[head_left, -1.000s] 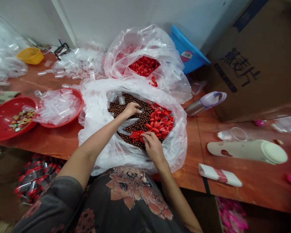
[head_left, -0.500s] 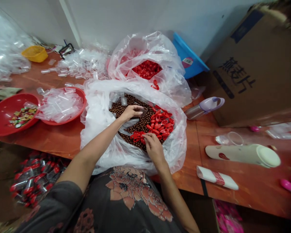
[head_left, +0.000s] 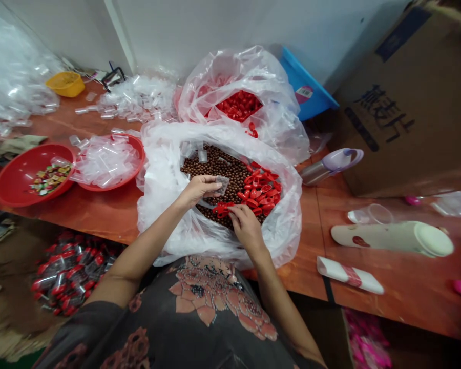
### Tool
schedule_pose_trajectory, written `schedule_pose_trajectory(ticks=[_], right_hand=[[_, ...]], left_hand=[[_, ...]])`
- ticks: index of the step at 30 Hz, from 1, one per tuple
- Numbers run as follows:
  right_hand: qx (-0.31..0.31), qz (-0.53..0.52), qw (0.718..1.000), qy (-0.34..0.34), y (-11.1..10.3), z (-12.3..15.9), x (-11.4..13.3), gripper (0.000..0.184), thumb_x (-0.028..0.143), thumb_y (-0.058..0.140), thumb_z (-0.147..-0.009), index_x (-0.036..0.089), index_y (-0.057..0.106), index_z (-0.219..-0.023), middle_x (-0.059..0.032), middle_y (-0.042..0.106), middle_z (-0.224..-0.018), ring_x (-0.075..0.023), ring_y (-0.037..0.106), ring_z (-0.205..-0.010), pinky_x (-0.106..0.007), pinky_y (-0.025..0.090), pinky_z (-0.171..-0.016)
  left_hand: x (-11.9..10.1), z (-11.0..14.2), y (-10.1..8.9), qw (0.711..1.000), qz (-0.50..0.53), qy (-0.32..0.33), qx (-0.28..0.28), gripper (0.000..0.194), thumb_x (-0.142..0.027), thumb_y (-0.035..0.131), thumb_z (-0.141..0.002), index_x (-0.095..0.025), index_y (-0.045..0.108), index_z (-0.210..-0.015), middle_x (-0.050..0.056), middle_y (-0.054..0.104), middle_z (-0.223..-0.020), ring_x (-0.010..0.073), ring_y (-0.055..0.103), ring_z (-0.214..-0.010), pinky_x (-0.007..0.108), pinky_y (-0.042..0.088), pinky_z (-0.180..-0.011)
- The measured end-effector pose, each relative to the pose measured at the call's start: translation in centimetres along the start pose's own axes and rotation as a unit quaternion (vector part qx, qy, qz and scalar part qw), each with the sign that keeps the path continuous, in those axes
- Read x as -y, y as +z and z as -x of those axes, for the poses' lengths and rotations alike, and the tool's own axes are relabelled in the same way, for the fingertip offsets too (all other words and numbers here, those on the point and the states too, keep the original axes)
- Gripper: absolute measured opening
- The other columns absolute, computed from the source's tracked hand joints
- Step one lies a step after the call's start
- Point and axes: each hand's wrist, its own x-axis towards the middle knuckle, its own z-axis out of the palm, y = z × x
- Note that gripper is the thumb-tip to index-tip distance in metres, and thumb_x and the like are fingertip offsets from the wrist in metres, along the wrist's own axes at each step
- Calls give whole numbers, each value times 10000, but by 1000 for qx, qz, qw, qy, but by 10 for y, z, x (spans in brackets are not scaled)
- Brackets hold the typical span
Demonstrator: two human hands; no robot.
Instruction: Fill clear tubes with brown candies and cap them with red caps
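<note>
A white plastic bag [head_left: 157,169] lies wide open in front of me, filled with small brown balls [head_left: 230,166]. Red plastic pieces [head_left: 262,190] are heaped on the balls at the right side. My left hand [head_left: 200,191] pinches a small clear plastic container [head_left: 223,185] over the balls. Close by, my right hand [head_left: 247,226] has its thumb and fingers closed at a red plastic piece [head_left: 223,209]; the exact grip is partly hidden. Other clear containers [head_left: 202,155] rest at the bag's back left.
To the left stand a red bowl of clear containers [head_left: 141,163] and a red bowl with small wrapped packets [head_left: 7,177]. Behind is a bag of red parts [head_left: 240,105]. Bottles [head_left: 388,237] and a cardboard box [head_left: 403,113] are at right. Filled red-capped containers [head_left: 67,277] lie below left.
My left hand has drawn back slightly toward me and left, and the clear container in it shows more plainly. My right hand stays near the red pieces. The view has shifted a little.
</note>
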Motion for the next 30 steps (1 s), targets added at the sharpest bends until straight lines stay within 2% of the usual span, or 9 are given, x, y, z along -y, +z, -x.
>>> schedule_pose_trajectory(ticks=[8,13,15,17,21,24,26,30], right_hand=[[28,62,998,-3,-5,-10,2,263,254,474,-985,220,715,-1084,-90,683,-1002,-242,588,-940,-383,510,-876],[121,124,981,-84,3,-30,12,250,246,537,-957,238,715,-1133,-87,703,-1150,-266,552,-983,-426,467,-914],[159,138,972,-103,8,-36,13,233,238,573,-935,212,717,-1117,-103,717,-1089,-272,547,-961,-430,458,-894],[167,149,969,-100,12,-38,11,208,242,590,-924,189,722,-1076,-114,717,-1007,-276,550,-951,-426,452,-878],[109,116,986,-55,9,-36,4,230,292,581,-939,172,701,-1095,-124,706,-1030,-280,589,-996,-432,460,-910],[51,15,999,5,0,-33,3,298,344,539,-964,195,649,-1197,-115,698,-1129,-255,629,-1040,-412,489,-930],[27,-50,997,60,-7,-33,3,349,385,546,-954,217,610,-1253,-100,702,-1147,-240,653,-1030,-404,507,-928],[16,-129,977,169,-16,-34,2,411,425,612,-894,222,587,-1251,-48,739,-940,-214,688,-837,-392,542,-830]], left_hand=[[13,22,-4,997,11,77,-12,446,-299,851,-672,-147,671,-1050,71,702,-1077,180,665,-938,345,568,-842],[26,39,-4,996,9,91,-17,442,-363,822,-711,-170,601,-1042,52,685,-1026,175,645,-950,354,569,-853],[31,45,-6,995,5,98,-21,442,-379,807,-730,-175,585,-1054,59,687,-1031,179,642,-976,345,562,-865],[36,52,-8,995,0,99,-27,436,-381,790,-748,-174,578,-1067,65,687,-1035,178,643,-977,332,557,-865],[44,61,-10,995,-9,97,-33,383,-359,739,-794,-178,570,-1088,58,677,-1015,156,648,-909,304,561,-819],[50,64,-10,995,-7,96,-22,370,-343,734,-797,-175,576,-1087,50,670,-994,142,643,-875,293,562,-801],[53,63,-8,996,-6,92,-10,375,-338,739,-793,-167,587,-1090,55,671,-1011,141,638,-880,294,561,-808],[56,62,-6,996,-13,87,13,367,-329,732,-797,-163,611,-1101,72,677,-1063,150,634,-909,307,558,-827]])
